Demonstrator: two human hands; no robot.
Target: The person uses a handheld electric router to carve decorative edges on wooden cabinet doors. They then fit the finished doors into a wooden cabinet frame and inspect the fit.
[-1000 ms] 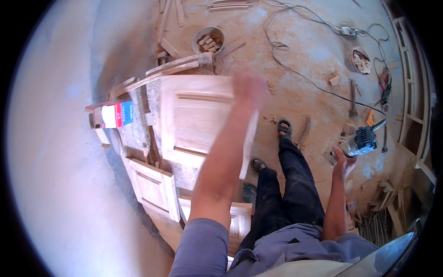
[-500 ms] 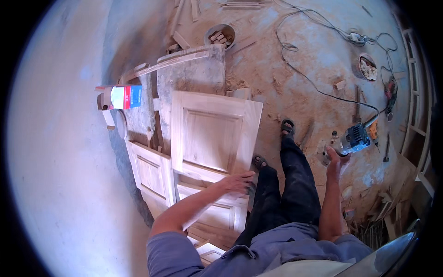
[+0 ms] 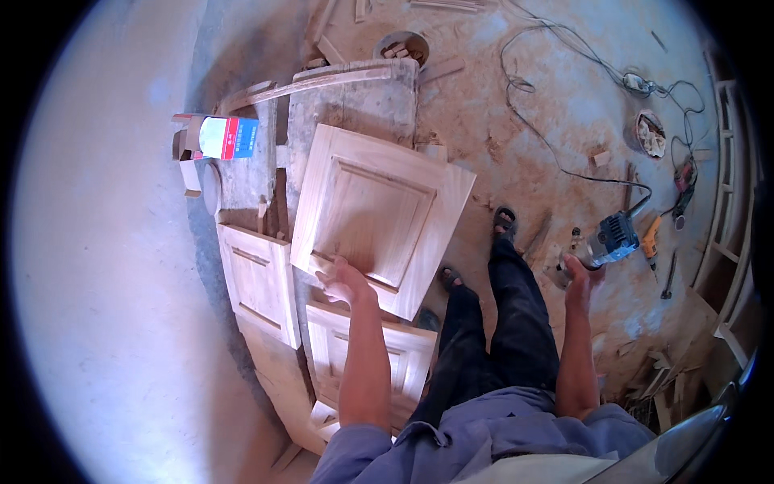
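Observation:
A pale wooden cabinet door panel [image 3: 379, 210] lies tilted on a dusty workbench [image 3: 355, 93]. My left hand [image 3: 343, 282] grips its near edge, fingers on the raised frame. My right hand [image 3: 582, 270] hangs at my side and holds a blue and silver power tool [image 3: 611, 242] whose black cord runs away over the floor. Two more door panels lie by the bench: one to the left [image 3: 258, 282] and one under my left forearm [image 3: 367, 355].
A red, white and blue box [image 3: 228, 137] sits at the bench's left end. A bucket of wood scraps [image 3: 401, 47] stands beyond the bench. Cables, hand tools [image 3: 651, 242] and offcuts litter the sawdust floor at right. A wooden frame [image 3: 730, 234] stands far right.
My left arm has drawn back from reaching far over the panel to gripping its near edge. The panel now sits turned at an angle. The right hand kept the tool at my side.

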